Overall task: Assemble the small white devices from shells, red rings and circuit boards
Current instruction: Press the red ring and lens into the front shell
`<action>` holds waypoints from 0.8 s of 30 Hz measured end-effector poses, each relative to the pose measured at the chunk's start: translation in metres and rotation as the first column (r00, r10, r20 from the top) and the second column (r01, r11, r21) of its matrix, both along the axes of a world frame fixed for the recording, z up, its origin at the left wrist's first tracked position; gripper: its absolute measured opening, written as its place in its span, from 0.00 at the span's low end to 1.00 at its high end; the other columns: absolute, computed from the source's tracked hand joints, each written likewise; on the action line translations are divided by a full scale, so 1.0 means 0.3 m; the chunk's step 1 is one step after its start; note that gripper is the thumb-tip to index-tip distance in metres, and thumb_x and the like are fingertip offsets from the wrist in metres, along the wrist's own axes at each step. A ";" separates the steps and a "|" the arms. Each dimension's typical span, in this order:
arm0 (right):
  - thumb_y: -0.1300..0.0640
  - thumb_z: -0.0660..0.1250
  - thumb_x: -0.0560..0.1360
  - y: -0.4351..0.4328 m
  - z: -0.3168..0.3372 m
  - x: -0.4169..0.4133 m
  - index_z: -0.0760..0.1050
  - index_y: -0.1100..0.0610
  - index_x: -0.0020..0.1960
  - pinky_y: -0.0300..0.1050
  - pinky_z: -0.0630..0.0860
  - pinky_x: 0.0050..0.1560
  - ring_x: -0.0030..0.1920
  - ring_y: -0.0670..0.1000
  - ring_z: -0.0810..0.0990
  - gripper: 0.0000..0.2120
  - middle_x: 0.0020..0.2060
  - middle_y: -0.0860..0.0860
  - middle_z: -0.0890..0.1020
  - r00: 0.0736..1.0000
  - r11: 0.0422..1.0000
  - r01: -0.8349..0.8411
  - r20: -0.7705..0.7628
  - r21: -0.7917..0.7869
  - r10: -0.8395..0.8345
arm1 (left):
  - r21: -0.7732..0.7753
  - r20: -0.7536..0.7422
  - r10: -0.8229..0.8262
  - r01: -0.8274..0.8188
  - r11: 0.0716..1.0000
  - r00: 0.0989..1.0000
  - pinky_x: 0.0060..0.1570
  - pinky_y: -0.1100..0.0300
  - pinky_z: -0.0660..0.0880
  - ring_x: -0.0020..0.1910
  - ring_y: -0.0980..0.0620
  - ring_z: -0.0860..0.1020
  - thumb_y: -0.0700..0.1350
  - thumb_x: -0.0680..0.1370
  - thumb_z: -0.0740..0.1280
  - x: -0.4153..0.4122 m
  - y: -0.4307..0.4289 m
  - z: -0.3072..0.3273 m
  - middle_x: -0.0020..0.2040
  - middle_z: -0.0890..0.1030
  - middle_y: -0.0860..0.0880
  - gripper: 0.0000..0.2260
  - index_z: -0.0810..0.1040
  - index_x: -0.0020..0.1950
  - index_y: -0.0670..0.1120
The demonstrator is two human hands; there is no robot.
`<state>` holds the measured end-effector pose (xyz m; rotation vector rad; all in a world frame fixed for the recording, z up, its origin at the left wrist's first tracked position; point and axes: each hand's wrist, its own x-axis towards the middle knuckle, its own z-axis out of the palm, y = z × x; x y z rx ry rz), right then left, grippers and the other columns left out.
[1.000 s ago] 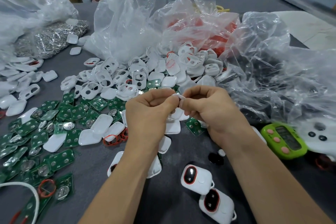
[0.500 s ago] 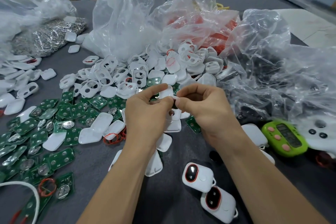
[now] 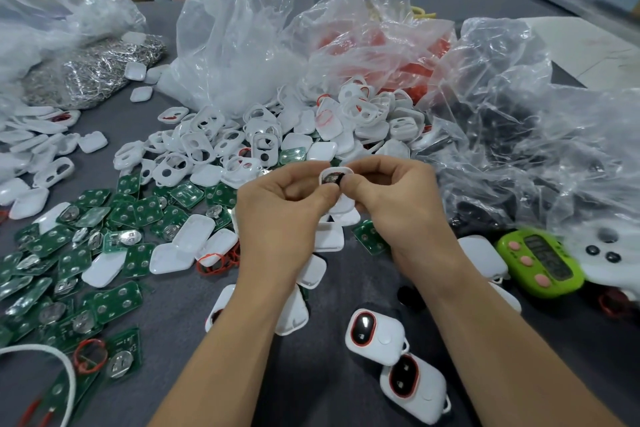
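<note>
Both hands meet above the middle of the table around one small white shell [image 3: 335, 175] with a dark opening facing me. My left hand [image 3: 280, 215] pinches its left side and my right hand [image 3: 398, 198] pinches its right side with thumb and fingertips. Behind the hands lies a heap of white shells [image 3: 263, 139]. Green circuit boards [image 3: 104, 239] spread over the left of the table. Loose red rings [image 3: 218, 258] lie beside white covers. Two assembled white devices [image 3: 375, 334] with red-rimmed dark windows rest near my right forearm.
Crumpled clear plastic bags [image 3: 239, 35] stand at the back; one [image 3: 384, 55] holds red parts, another at the right [image 3: 526, 149] dark parts. A bag of silvery metal pieces [image 3: 93, 73] lies far left. A green timer [image 3: 540, 263] sits at the right.
The hands have lifted slightly and turned the shell, so its dark opening now faces the camera. The fingers have shifted their pinch on it.
</note>
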<state>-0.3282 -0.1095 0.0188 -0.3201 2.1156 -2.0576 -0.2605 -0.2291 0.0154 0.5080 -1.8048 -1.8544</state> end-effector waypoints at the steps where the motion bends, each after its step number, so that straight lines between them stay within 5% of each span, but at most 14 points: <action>1: 0.62 0.76 0.71 0.000 -0.002 0.002 0.85 0.54 0.40 0.35 0.74 0.35 0.31 0.42 0.81 0.04 0.33 0.49 0.86 1.000 1.000 0.004 -0.030 0.007 -0.004 | 0.010 0.003 0.000 0.000 1.000 1.000 0.39 0.61 0.81 0.39 0.51 0.87 0.33 0.72 0.76 -0.004 -0.003 0.000 0.40 0.88 0.48 0.12 0.88 0.47 0.49; 5: 0.59 0.76 0.72 -0.010 -0.003 0.008 0.85 0.52 0.41 0.37 0.77 0.39 0.37 0.44 0.85 0.02 0.35 0.46 0.87 0.986 0.994 0.020 -0.166 0.106 -0.002 | 0.020 0.030 0.058 -0.058 0.998 0.998 0.35 0.63 0.79 0.35 0.52 0.86 0.30 0.72 0.75 -0.011 0.002 -0.004 0.37 0.87 0.47 0.10 0.87 0.48 0.44; 12: 0.57 0.79 0.67 -0.005 0.005 0.022 0.86 0.52 0.37 0.51 0.85 0.44 0.36 0.48 0.87 0.02 0.32 0.47 0.86 0.990 0.982 0.115 -0.098 0.149 -0.101 | -0.066 0.092 0.102 -0.096 0.993 0.991 0.34 0.57 0.81 0.31 0.51 0.85 0.33 0.68 0.78 -0.008 0.012 -0.002 0.33 0.86 0.49 0.12 0.87 0.37 0.52; 19: 0.55 0.79 0.66 -0.024 -0.006 0.031 0.87 0.51 0.37 0.42 0.79 0.37 0.33 0.45 0.85 0.02 0.30 0.44 0.85 0.986 0.975 0.123 -0.131 0.187 -0.100 | -0.048 0.131 0.126 -0.120 0.992 0.983 0.32 0.60 0.80 0.30 0.51 0.85 0.33 0.67 0.77 -0.002 0.009 0.003 0.31 0.85 0.49 0.12 0.87 0.36 0.52; 24: 0.59 0.76 0.68 -0.007 0.001 0.013 0.85 0.44 0.39 0.51 0.85 0.44 0.36 0.47 0.86 0.09 0.32 0.45 0.86 0.988 0.982 0.115 -0.124 0.152 -0.097 | 0.037 0.135 -0.036 0.032 0.999 0.990 0.41 0.43 0.82 0.36 0.47 0.84 0.39 0.67 0.74 -0.001 0.007 0.015 0.36 0.87 0.45 0.09 0.89 0.42 0.52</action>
